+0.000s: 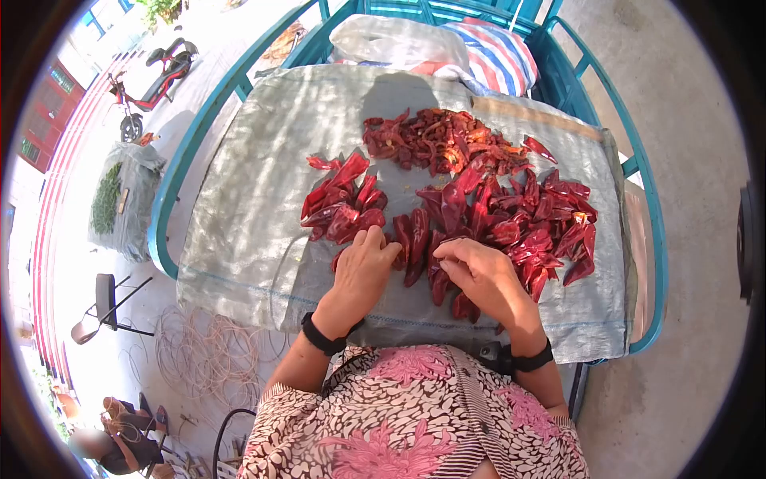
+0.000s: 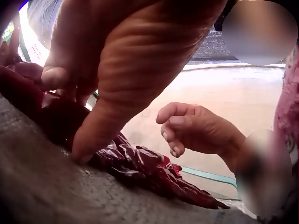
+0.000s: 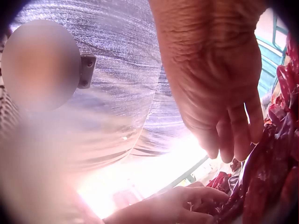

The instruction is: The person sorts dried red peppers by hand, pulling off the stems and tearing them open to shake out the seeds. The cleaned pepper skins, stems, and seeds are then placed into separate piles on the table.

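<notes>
My left hand [image 1: 365, 267] is at the near middle of the grey woven sheet [image 1: 239, 207]. In the left wrist view its thumb [image 2: 96, 133] and fingers close around a dark red dried pepper [image 2: 56, 116] lying on the sheet. My right hand [image 1: 485, 281] hovers over the near edge of the large pepper pile [image 1: 511, 219], its fingers loosely bent with nothing between them, as the left wrist view shows. Between the hands a few long peppers [image 1: 418, 239] lie side by side. A smaller heap of whole peppers [image 1: 343, 203] sits beyond my left hand.
Farther back lies a heap of shrivelled, orange-red peppers [image 1: 443, 140]. The sheet covers a teal cart bed with side rails [image 1: 646, 191]. A white sack [image 1: 399, 40] and a striped bag [image 1: 495, 52] lie at its far end. A stool [image 1: 108, 303] stands on the ground at left.
</notes>
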Available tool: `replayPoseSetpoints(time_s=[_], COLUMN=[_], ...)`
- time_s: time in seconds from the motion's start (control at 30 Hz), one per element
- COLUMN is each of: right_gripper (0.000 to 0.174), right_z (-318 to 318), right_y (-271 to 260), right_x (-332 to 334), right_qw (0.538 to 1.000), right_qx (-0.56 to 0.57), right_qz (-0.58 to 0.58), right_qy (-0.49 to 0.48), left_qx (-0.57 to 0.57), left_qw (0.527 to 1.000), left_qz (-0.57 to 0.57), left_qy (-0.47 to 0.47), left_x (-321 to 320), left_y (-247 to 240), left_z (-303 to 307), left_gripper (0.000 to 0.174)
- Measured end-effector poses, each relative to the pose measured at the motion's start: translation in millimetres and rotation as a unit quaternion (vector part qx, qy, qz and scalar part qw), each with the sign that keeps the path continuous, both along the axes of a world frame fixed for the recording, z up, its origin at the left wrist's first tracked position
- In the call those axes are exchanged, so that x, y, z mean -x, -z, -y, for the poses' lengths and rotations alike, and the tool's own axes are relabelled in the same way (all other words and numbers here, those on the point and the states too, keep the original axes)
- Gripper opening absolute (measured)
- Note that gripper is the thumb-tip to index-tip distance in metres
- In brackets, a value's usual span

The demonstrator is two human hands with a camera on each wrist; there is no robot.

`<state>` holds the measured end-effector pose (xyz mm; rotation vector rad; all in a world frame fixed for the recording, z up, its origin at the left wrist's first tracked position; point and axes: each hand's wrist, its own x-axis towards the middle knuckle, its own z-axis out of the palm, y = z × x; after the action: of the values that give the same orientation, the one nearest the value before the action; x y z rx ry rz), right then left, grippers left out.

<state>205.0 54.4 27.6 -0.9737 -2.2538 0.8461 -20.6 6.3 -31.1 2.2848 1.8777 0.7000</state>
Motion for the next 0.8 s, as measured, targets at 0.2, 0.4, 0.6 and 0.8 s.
replayPoseSetpoints(time_s=[0.2,0.4,0.6,0.8], right_gripper=[0.016,0.015,0.014,0.014], right_z=[1.0,1.3,1.1,0.9], right_y=[-0.2,0.6,-2.6,-4.8], right_x=[-4.6,-8.5,-9.6,-8.9], right_qw=[1.0,1.0,1.0,1.0], right_qx=[0.001,0.002,0.007,-0.014], right_qz=[-0.007,-0.005,-0.002,-0.001], right_qy=[0.005,0.017,0.016,0.011], left_qx=[-0.015,-0.142,-0.17,-0.091], left_qw=[0.999,0.987,0.983,0.987], left_qz=[-0.05,0.074,-0.008,-0.112], left_qy=[0.011,-0.021,-0.064,0.067], left_x=[2.5,9.0,17.8,-6.2], left_y=[-2.0,-29.1,-35.7,-6.9], left_z=[-5.6,-7.1,-18.6,-30.0], left_gripper=[0.015,0.014,0.028,0.019])
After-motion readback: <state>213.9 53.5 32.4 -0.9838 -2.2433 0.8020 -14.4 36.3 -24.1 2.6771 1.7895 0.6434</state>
